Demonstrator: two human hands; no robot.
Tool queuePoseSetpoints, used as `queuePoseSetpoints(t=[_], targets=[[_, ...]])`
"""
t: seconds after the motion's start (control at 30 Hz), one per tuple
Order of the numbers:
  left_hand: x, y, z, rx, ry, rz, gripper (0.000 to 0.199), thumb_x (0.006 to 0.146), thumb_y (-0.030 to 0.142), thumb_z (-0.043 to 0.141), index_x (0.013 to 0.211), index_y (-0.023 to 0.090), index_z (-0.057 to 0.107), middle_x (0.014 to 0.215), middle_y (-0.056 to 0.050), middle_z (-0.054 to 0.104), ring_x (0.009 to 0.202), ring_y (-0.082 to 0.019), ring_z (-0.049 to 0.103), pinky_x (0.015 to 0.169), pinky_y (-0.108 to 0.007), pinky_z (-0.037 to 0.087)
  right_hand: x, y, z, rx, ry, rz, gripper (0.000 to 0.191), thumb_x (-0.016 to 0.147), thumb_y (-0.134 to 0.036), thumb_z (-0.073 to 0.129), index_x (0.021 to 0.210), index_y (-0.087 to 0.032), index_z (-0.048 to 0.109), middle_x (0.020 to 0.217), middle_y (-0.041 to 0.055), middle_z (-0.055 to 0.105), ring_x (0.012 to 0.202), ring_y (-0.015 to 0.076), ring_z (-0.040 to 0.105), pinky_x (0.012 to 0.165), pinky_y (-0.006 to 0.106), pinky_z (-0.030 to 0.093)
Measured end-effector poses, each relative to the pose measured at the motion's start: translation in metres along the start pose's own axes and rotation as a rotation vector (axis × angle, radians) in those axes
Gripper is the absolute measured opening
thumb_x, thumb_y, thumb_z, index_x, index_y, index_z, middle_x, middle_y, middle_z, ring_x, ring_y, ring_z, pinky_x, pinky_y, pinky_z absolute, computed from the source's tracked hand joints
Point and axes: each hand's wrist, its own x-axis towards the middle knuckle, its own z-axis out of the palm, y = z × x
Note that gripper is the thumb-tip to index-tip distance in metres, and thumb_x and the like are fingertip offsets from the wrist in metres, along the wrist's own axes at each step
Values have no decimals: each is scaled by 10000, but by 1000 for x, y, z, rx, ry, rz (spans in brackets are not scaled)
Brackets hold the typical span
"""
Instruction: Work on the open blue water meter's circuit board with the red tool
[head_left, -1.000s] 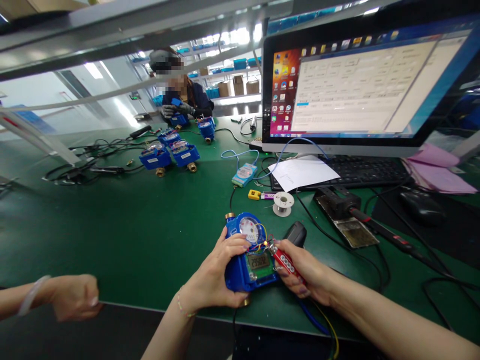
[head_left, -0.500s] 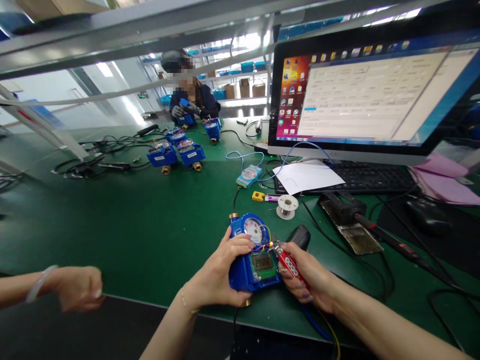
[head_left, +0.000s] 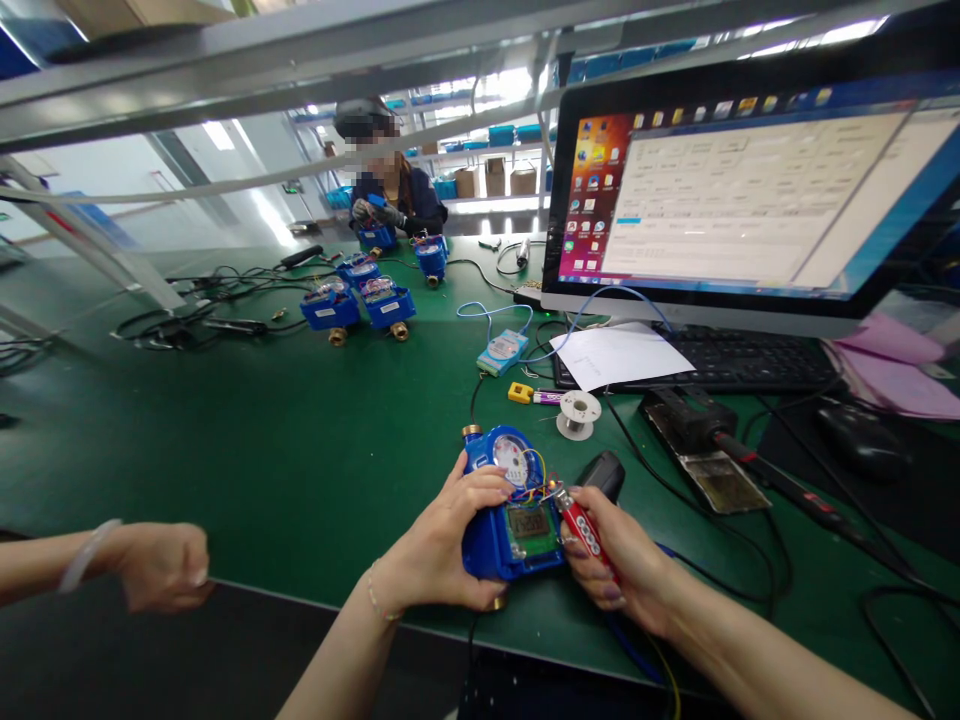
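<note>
Blue meter (head_left: 486, 545) in my left hand (head_left: 427, 535), red tool (head_left: 586, 532) in my right hand (head_left: 619, 560)
My left hand spans the meter's left side, thumb and fingers spread around it; my right is closed round the red tool, its tip at the thin wires (head_left: 534, 492) on the meter. The meter rests near the front edge of the green bench (head_left: 300, 460). A white mark like a U shows beside its dial (head_left: 512, 462); the digits on its screen (head_left: 530, 524) and the tool's white lettering are too blurred to read. Beyond the meter, to its right, the paper (head_left: 621, 352) has faint, illegible marks, and the monitor (head_left: 742, 205) shows text too small to make out
</note>
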Motion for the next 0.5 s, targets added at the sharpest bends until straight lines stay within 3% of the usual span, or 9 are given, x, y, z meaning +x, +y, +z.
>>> queuePoseSetpoints(t=[0.5], targets=[[-1,-2,1,-2,-7,3,779,527,261,716,1195,237,316,1200,-79,504,1198,-261,419,1108,-558,49,-2,3,3,46,26,-18,581,906,-550,125,539,-151,335,370,-40,231,272,57,188,300,143,96]])
